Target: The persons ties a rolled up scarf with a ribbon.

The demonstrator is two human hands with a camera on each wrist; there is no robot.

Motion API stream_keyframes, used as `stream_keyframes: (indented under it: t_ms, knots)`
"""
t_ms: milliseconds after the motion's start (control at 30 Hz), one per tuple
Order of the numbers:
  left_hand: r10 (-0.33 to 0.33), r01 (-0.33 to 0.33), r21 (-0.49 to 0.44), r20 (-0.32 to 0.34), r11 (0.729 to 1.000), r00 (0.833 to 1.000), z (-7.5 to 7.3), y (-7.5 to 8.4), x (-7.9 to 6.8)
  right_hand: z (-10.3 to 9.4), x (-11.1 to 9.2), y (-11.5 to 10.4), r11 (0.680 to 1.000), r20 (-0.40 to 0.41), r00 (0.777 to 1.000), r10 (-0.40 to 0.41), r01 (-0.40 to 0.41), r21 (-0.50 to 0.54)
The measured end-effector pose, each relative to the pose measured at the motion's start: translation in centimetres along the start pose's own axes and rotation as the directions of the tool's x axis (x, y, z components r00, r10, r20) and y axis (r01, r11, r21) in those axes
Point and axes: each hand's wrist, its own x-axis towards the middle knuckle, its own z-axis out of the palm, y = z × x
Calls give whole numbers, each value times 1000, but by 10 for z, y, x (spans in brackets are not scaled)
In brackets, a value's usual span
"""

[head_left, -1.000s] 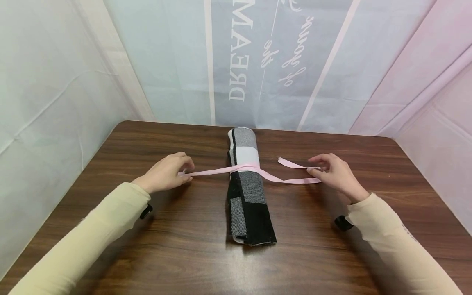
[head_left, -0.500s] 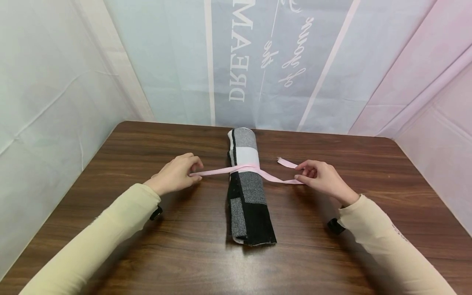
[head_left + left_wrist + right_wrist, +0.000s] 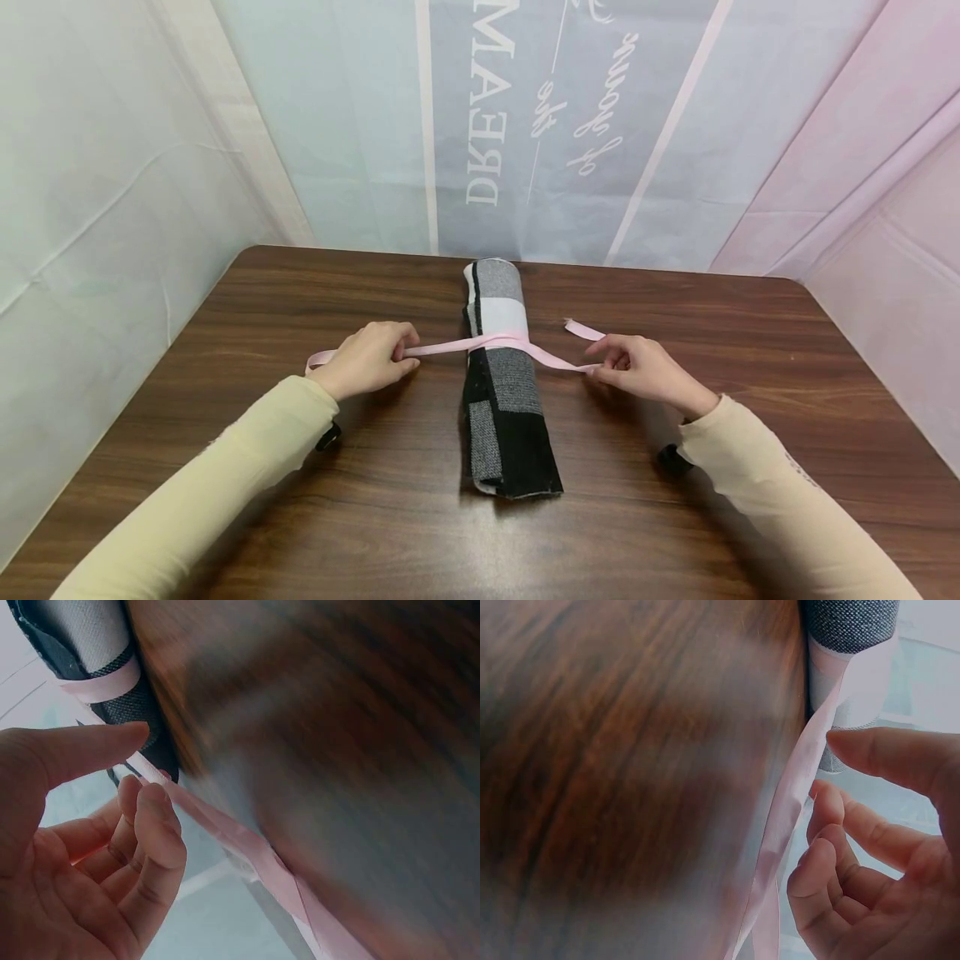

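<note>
On the dark-brown wood-grain worktop (image 3: 480, 558) lies a roll of black, grey and white checked cloth (image 3: 513, 383); my left hand (image 3: 367, 358) and right hand (image 3: 651, 372) flank it; a flat pale-pink fabric ribbon (image 3: 442, 347) passes over it; my loosely bent fingers (image 3: 161, 840) stand narrowly apart from the thumbs (image 3: 900, 756), ribbon at their tips.

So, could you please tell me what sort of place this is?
Probably a small indoor work corner, perhaps arranged for filming. It shows a dark wood-grain table, a backdrop behind it printed with reversed "DREAM" lettering, and pale hangings at the sides.
</note>
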Motion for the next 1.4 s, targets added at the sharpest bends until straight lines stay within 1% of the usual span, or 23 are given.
stream_keyframes:
  t_ms: [167, 267, 400, 533, 733, 900, 967, 1100, 1300, 1400]
  knots:
    - [-17, 17, 9, 0, 1000, 1000, 2, 1, 1, 3, 2, 0, 1000, 6, 1000, -22, 22, -12]
    - [-31, 31, 9, 1, 999, 1000, 4, 1, 1, 4, 3, 1, 999, 23, 999, -33, 34, -9]
    - [-31, 31, 4, -5, 999, 999, 6, 0, 0, 7, 4, 2, 999, 40, 998, -49, 49, 4]
    - [-28, 28, 1, -23, 1000, 999, 8, -2, 1, 9, 4, 3, 998, 40, 997, -64, 64, 8]
    - [-46, 46, -12, -39, 999, 998, 7, -2, 0, 10, 5, 2, 999, 40, 998, -48, 47, 15]
    - [-45, 44, -23, -52, 999, 998, 7, -3, 0, 10, 5, 2, 998, 56, 998, -27, 24, 57]
    - [-38, 36, -32, -65, 999, 997, 7, -4, 0, 9, 5, 2, 997, 57, 998, -10, 6, 75]
    - [-28, 20, -81, -109, 997, 994, 7, -6, 0, 8, 6, 3, 997, 21, 1000, 18, -20, 75]
    - [-86, 54, -177, -176, 983, 981, 5, -4, 2, 6, 6, 3, 997, -29, 997, 66, -64, 39]
    - [-107, 65, -190, -220, 980, 970, 4, -1, 4, 6, 6, 2, 995, -68, 993, 91, -89, 32]
